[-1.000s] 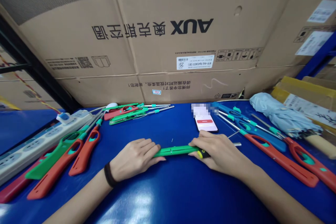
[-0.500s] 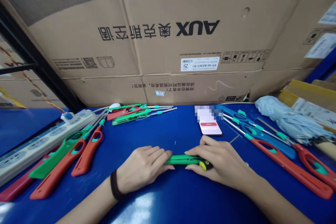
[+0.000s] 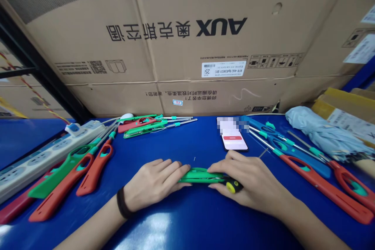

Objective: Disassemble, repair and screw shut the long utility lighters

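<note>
Between my two hands lies a green long-neck lighter body (image 3: 199,175), held level just above the blue table. My left hand (image 3: 156,183), with a dark band at the wrist, pinches its left end. Fingers of my right hand (image 3: 249,181) grip its right end. A black-and-yellow handle (image 3: 233,185), seemingly a screwdriver's, pokes out from under my right palm; its shaft is hidden. A gap shows along the green body, with thin parts inside that I cannot make out. A tiny pale sliver (image 3: 194,159) rests on the table beyond.
Red and green lighters (image 3: 63,187) lie at left beside a white power strip (image 3: 35,160). More lighter pieces (image 3: 146,125) sit at the back. A phone (image 3: 234,142) lies right of centre, near red and blue lighters (image 3: 325,187) and a folded umbrella (image 3: 325,133). A large carton (image 3: 181,4) stands behind.
The green lighter body has turned slightly, so more of its gap shows. More of the black-and-yellow handle is visible. My left hand has shifted a little left; the view has moved slightly.
</note>
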{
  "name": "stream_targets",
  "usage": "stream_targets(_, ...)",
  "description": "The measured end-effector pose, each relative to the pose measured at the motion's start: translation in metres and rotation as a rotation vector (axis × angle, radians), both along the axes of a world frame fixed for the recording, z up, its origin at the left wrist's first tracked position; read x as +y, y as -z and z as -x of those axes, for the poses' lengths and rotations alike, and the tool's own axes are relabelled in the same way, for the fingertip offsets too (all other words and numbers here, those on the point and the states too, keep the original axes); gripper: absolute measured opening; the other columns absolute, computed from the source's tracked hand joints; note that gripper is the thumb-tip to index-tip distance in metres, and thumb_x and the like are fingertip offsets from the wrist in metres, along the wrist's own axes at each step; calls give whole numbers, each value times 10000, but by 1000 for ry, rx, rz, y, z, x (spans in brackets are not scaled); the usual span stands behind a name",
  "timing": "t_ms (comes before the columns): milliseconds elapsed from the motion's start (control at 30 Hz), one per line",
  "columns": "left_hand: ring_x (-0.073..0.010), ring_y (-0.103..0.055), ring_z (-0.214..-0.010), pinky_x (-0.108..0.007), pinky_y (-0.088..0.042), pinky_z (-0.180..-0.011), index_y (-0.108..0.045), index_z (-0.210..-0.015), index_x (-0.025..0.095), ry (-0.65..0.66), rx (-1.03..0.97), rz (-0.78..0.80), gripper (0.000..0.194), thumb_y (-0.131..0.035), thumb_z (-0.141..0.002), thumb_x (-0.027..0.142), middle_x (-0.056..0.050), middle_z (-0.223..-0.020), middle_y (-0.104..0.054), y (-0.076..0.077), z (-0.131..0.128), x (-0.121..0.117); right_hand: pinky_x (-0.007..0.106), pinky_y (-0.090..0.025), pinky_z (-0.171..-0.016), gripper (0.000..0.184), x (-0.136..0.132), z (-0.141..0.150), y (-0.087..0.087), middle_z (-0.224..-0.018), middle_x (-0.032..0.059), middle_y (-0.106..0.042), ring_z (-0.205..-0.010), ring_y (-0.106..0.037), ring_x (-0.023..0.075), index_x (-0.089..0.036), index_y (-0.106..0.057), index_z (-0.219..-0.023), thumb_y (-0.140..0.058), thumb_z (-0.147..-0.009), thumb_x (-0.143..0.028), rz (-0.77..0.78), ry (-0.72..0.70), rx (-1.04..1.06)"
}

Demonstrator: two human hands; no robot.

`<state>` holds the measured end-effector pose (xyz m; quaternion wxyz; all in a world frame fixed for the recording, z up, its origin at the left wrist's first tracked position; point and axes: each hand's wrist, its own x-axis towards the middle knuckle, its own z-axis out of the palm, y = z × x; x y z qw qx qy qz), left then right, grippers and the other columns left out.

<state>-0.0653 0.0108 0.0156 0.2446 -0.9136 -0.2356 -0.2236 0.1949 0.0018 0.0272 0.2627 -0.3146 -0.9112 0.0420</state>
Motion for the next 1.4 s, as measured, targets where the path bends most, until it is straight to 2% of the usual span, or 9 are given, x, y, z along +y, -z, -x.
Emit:
stream_targets(133, -120, -629, -587, -243, -431, -483, -551, -1055, 126, -13, -6, -37, 270, -393, -996, 337, -11, -772, -685, -1, 0, -1, 267, -446, -620, 225, -3, 1, -1, -1072, 17, -676, -827, -566, 171, -224, -617, -1006, -493, -872, -92, -109, -79, -66)
stream_targets(267, -113, -635, -584, -234, -438, -481, -551, -1069, 120, -35, -24, -59, 257, -413, -991, 323, -9, -756, -682, -2, -1, -2, 276, -449, -596, 346, -3, 0, -2, -1091, 30, -680, -838, -574, 188, -219, -612, -1070, -437, -838, -33, -181, -67, -114)
stream_targets(433, -109, -633, -572, -217, -454, -488, -560, -1045, 125, -41, -69, -4, 240, -440, -980, 322, -1, -717, -659, 1, -4, -5, 263, -451, -584, 356, 0, 0, 5, -1120, 41, -661, -874, -586, 186, -239, -603, -1112, -468, -842, -49, -161, -16, -93)
stream_targets(700, -118, -609, -518, -235, -439, -466, -559, -1002, 118, -82, -126, -6, 238, -429, -985, 317, -8, -709, -670, 4, -10, -12, 296, -505, -749, 229, -5, 15, 11, -1097, 58, -673, -883, -595, 177, -201, -625, -1045, -496, -889, -95, -101, 79, 136)
stream_targets(967, -117, -611, -519, -238, -438, -450, -566, -991, 106, -71, -104, -27, 210, -447, -981, 280, -7, -704, -670, 4, -12, -12, 286, -516, -730, 256, -4, 20, 14, -1068, 56, -675, -899, -602, 187, -190, -612, -1028, -482, -854, -53, -77, 89, 90)
stream_targets(1067, -109, -612, -518, -233, -448, -457, -567, -1008, 103, -54, -110, -24, 215, -457, -978, 285, -8, -710, -673, 2, -11, -12, 269, -511, -705, 212, -2, 15, 10, -1003, 45, -684, -839, -616, 169, -186, -604, -1032, -524, -857, -97, -80, 78, 117)
stream_targets(1133, -104, -617, -527, -227, -454, -465, -568, -1025, 101, -45, -111, -27, 217, -464, -975, 285, -9, -719, -677, 0, -9, -12, 263, -503, -645, 167, 0, 9, 7, -926, 45, -680, -761, -622, 162, -186, -614, -1018, -585, -854, -185, -71, 134, 118)
stream_targets(1233, -103, -637, -569, -220, -457, -482, -568, -1057, 96, -35, -86, -51, 220, -482, -967, 277, -14, -738, -686, -2, -4, -10, 253, -480, -577, 210, 4, 0, 2, -818, 28, -648, -689, -613, 157, -229, -657, -1018, -658, -828, -318, -28, 199, 58)
stream_targets(1400, -109, -636, -576, -231, -451, -488, -582, -1067, 98, -12, -74, -44, 236, -506, -955, 291, -17, -761, -691, 0, 0, -8, 257, -491, -640, 179, 5, -4, -2, -847, 20, -687, -748, -584, 162, -228, -668, -1017, -600, -880, -320, 27, 84, 22)
